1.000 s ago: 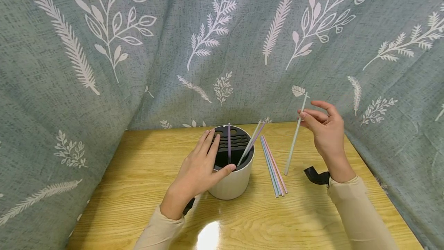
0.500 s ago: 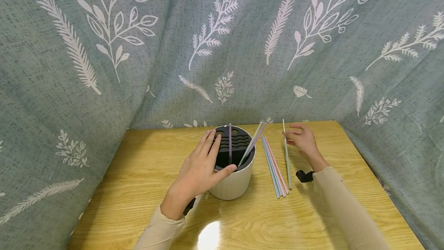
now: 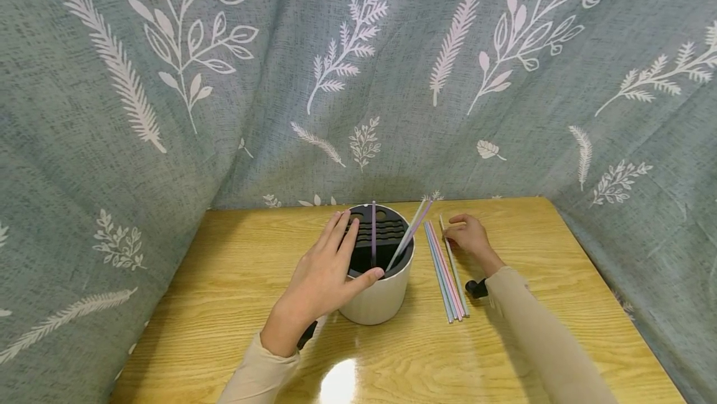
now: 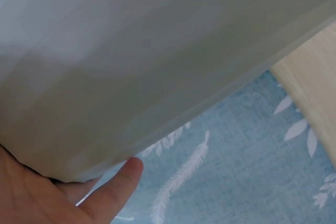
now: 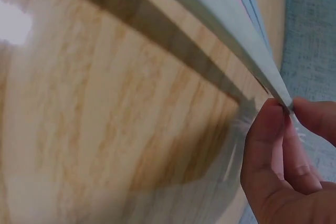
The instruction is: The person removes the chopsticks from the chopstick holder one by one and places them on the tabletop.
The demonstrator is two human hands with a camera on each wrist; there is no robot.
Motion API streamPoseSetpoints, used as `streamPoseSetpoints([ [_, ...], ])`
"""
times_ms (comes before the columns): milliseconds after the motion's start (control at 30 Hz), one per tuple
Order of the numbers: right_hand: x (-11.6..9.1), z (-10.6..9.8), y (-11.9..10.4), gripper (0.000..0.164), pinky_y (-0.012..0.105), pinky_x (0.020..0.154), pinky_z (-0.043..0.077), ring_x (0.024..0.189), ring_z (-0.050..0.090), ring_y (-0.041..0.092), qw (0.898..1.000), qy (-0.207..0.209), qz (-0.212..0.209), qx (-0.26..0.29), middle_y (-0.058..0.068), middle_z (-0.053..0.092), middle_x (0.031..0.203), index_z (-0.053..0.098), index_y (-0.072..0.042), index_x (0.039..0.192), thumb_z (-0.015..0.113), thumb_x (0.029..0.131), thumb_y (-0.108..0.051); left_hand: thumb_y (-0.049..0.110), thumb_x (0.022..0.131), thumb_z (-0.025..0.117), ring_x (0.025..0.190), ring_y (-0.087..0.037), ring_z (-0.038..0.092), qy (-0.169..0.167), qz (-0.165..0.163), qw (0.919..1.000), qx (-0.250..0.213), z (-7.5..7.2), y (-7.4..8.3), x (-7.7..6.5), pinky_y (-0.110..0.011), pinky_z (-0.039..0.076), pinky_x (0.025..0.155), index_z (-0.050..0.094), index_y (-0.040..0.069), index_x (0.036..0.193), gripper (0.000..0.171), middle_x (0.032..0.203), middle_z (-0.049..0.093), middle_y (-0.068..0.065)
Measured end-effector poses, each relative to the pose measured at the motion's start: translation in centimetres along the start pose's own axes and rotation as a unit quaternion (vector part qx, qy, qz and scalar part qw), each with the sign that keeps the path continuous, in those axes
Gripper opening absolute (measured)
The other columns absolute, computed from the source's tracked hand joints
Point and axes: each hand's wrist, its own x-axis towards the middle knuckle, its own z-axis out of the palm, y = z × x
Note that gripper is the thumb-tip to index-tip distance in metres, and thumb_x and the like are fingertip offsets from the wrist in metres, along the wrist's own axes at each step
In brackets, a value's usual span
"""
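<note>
Since the frame half a second earlier, we see the right hand [image 3: 470,239] lower and further left, bringing its pale green stick [image 3: 456,274] in beside the bundle of sticks [image 3: 444,276] on the table [image 3: 224,292]. The right thumb and fingertips are clamped together on this stick near its far end; the right wrist view confirms the pinch. The stick slants from the far left to the near right, just right of the bundle. We cannot tell whether it rests fully on the tabletop.

The bundle, with blue and pink among its colours, lies between that stick and a round white container [image 3: 374,304]. The left hand [image 3: 319,273] rests on the container's left side, its fingers straight and spread, its thumb reaching along the near rim; it grips no stick. In the left wrist view, the container's pale wall fills most of what we see.

A black insert [image 3: 386,230] with wavy ridges tops the container. We see an upright purple stick [image 3: 374,230] in the middle of its opening, and a leaning pale stick [image 3: 415,220] and a leaning purple stick [image 3: 424,212], both tilted right. Behind everything hangs a grey-blue curtain [image 3: 252,49] printed with white leaves.
</note>
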Motion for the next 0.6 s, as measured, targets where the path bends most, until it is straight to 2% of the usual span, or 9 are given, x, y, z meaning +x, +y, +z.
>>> streamPoseSetpoints([
  [200,-0.1,0.3,-0.1,0.038,0.036,0.069,0.059,0.078,0.071,0.025,1.0,-0.006,0.011,0.017,0.025,0.071,0.101,0.052,0.01,0.129,0.065,0.096,-0.003,0.078,0.093,0.035,0.152,-0.019,-0.002,0.0,-0.002,1.0,0.001,0.1,0.0,0.0,-0.053,0.04,0.106,0.021,0.007,0.16,0.099,0.166,0.012,-0.011],
  [333,-0.8,0.1,-0.3,0.038,0.038,0.07,0.059,0.081,0.071,0.031,1.0,0.0,-0.003,0.021,0.026,0.07,0.103,0.051,0.009,0.131,0.063,0.097,-0.004,0.079,0.093,0.035,0.152,-0.019,-0.001,0.003,-0.003,1.0,0.001,0.1,0.0,-0.1,-0.052,0.04,0.106,0.022,0.007,0.16,0.099,0.166,0.013,-0.011],
  [467,-2.3,-0.2,-1.3,0.043,0.044,0.079,0.058,0.096,0.067,0.042,0.997,0.005,-0.04,0.058,0.03,0.065,0.114,0.048,0.009,0.135,0.063,0.099,-0.006,0.079,0.093,0.035,0.152,-0.022,0.001,0.006,-0.001,1.0,0.001,0.2,0.0,-0.1,-0.052,0.04,0.106,0.022,0.007,0.16,0.099,0.166,0.013,-0.011],
  [600,-4.6,-0.2,-3.7,0.044,0.043,0.083,0.057,0.096,0.068,0.033,0.988,0.006,-0.098,0.122,0.023,0.068,0.113,0.049,0.008,0.136,0.066,0.098,-0.007,0.079,0.093,0.035,0.152,-0.022,0.003,0.005,0.0,1.0,0.0,0.1,-0.1,0.0,-0.053,0.042,0.104,0.023,0.007,0.16,0.099,0.166,0.013,-0.011],
])
